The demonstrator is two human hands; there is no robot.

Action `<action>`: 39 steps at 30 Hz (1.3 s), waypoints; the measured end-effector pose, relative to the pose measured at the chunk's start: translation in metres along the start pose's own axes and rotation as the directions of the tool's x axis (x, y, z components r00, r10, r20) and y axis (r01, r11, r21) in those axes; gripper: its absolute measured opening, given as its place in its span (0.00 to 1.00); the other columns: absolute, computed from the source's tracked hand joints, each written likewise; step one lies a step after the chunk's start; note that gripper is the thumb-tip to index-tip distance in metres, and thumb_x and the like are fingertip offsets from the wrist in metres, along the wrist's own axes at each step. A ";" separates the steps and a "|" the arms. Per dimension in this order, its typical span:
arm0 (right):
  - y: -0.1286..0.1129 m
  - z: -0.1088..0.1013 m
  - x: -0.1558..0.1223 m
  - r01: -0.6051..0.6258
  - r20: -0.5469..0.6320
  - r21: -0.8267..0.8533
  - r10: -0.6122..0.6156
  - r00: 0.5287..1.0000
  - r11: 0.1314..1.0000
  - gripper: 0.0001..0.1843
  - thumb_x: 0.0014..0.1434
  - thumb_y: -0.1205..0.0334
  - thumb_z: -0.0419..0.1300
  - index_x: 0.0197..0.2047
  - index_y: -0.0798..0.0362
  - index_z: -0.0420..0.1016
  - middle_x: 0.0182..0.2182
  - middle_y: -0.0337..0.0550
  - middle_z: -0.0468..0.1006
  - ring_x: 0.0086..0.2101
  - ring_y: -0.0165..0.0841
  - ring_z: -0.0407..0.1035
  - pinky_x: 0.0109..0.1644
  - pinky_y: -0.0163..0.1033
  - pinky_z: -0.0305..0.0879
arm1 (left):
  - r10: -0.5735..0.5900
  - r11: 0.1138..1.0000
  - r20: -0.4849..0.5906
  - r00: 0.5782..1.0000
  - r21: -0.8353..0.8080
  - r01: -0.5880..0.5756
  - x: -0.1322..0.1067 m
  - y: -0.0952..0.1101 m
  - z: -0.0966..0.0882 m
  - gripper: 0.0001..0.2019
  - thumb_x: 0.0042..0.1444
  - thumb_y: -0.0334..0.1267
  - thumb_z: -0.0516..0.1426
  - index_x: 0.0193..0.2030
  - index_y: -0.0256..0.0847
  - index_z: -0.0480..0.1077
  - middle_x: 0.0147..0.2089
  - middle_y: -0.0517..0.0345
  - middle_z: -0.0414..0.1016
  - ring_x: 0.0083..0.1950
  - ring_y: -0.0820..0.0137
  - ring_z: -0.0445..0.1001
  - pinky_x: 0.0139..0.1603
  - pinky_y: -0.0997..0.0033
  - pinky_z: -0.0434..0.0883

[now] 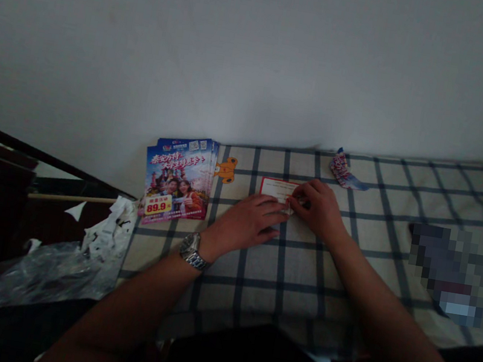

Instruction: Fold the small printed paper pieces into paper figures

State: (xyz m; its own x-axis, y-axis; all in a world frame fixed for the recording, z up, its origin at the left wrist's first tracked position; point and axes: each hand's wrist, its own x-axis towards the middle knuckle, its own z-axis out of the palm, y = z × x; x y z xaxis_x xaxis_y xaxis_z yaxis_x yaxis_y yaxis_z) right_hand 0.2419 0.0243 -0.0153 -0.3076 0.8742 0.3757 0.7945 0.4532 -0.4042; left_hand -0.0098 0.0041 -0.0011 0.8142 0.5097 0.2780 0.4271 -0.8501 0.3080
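Note:
A small sheet of paper (274, 188), white with red edges and lines of print, lies on the checked cloth in front of me. My left hand (246, 221), with a metal watch on its wrist, rests flat over the paper's lower edge, fingers stretched out. At the paper's right end, my right hand (317, 208) pinches it between thumb and fingertips. Both hands partly cover the sheet, so its lower right part is hidden. Left of my hands sits a stack of colourful flyers (177, 180) marked 89.9.
Behind my right hand lies a crumpled piece of flyer (344, 173). A pixelated dark object (447, 272) is at the right. Beyond the cloth's left edge are torn paper scraps (109, 230) and a clear plastic bag (48, 270). The wall (261, 55) borders the back.

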 end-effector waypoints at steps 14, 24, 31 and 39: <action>-0.004 -0.023 -0.008 0.262 0.088 0.163 -0.278 0.956 0.951 0.12 0.69 0.59 0.62 0.55 0.44 0.81 0.55 0.47 0.83 0.59 0.46 0.74 0.65 0.60 0.69 | -0.022 1.000 -0.006 1.000 -0.002 0.022 0.000 -0.002 -0.005 0.23 0.68 0.42 0.62 0.67 0.46 0.68 0.68 0.52 0.71 0.68 0.57 0.67 0.70 0.49 0.69; -0.003 -0.026 -0.012 0.233 0.150 0.223 -0.270 0.951 0.946 0.15 0.69 0.61 0.62 0.57 0.45 0.81 0.57 0.47 0.83 0.58 0.45 0.76 0.65 0.60 0.71 | -0.021 1.000 0.010 1.000 -0.008 0.021 -0.003 -0.004 -0.004 0.23 0.69 0.44 0.61 0.68 0.47 0.68 0.70 0.53 0.69 0.70 0.55 0.66 0.70 0.47 0.69; -0.001 -0.025 -0.012 0.239 0.162 0.223 -0.278 0.947 0.945 0.15 0.70 0.61 0.61 0.58 0.45 0.80 0.58 0.47 0.82 0.60 0.45 0.75 0.65 0.60 0.71 | -0.019 0.999 -0.010 1.000 -0.033 0.018 -0.005 -0.006 -0.005 0.22 0.69 0.43 0.61 0.68 0.48 0.69 0.72 0.50 0.66 0.70 0.55 0.67 0.70 0.46 0.70; 0.000 -0.019 -0.011 0.234 0.134 0.224 -0.268 0.954 0.946 0.12 0.70 0.61 0.62 0.53 0.46 0.83 0.56 0.47 0.83 0.57 0.45 0.77 0.61 0.58 0.74 | -0.008 0.989 -0.044 0.999 -0.150 0.001 -0.005 -0.013 -0.010 0.12 0.72 0.42 0.56 0.58 0.43 0.73 0.66 0.51 0.74 0.66 0.62 0.73 0.68 0.53 0.73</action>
State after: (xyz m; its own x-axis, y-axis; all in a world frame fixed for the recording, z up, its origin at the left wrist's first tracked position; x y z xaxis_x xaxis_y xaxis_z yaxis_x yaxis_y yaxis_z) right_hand 0.2556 0.0117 -0.0039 -0.5766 0.7361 0.3545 0.5626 0.6724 -0.4810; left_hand -0.0226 0.0136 0.0025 0.7927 0.5218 0.3154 0.3642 -0.8201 0.4414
